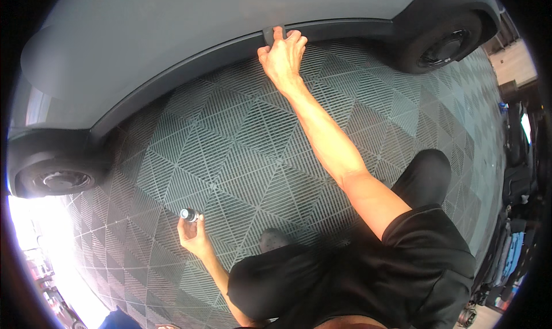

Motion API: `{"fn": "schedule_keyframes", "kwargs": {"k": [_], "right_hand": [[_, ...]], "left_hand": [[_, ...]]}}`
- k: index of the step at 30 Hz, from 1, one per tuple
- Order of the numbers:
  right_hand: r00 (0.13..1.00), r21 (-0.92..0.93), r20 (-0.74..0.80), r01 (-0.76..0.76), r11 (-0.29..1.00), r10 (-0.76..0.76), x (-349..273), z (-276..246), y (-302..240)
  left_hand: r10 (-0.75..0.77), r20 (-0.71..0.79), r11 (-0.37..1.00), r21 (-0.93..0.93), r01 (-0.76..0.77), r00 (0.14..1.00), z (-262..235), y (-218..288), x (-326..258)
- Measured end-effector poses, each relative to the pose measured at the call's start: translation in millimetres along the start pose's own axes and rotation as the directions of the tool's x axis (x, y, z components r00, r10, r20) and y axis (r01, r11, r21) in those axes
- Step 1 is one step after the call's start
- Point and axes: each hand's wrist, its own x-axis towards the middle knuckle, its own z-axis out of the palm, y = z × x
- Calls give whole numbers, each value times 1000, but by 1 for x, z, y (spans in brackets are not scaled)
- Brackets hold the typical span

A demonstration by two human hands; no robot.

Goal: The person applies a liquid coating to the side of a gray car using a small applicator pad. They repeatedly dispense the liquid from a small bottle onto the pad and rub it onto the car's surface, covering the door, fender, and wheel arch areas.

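Note:
My right hand (283,57) reaches far forward and presses a small dark pad (270,34) against the black sill trim (190,64) along the bottom of a matte grey car (172,24). My left hand (193,232) stays low near my body and grips a small dark bottle with a shiny cap (188,215), held over the floor. I am crouched in black clothes, with one knee (428,168) to the right.
The floor is grey grated plastic tiles (241,150) in a triangle pattern. The car's wheels sit at the left (57,179) and the upper right (445,41). Shelves with assorted gear (517,173) line the right edge. Bright glare fills the lower left.

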Motion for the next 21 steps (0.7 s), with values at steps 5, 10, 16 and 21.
{"fn": "schedule_keyframes", "kwargs": {"k": [5, 10, 16, 21], "right_hand": [[1000, -137, -1, 8, 991, -9, -19, 26, -57], [997, -97, 56, 65, 993, -60, -40, 46, -104], [994, -65, 50, 97, 993, -94, -69, 79, -180], [995, -84, 38, 94, 992, -91, -83, 102, -227]], "left_hand": [[37, -173, 983, 183, -5, 984, -71, -67, 2], [76, -441, 885, 442, 143, 894, -136, -109, -3], [215, -609, 836, 519, 179, 764, -211, -163, 15], [166, -648, 844, 484, 234, 743, -225, -182, 29]]}}
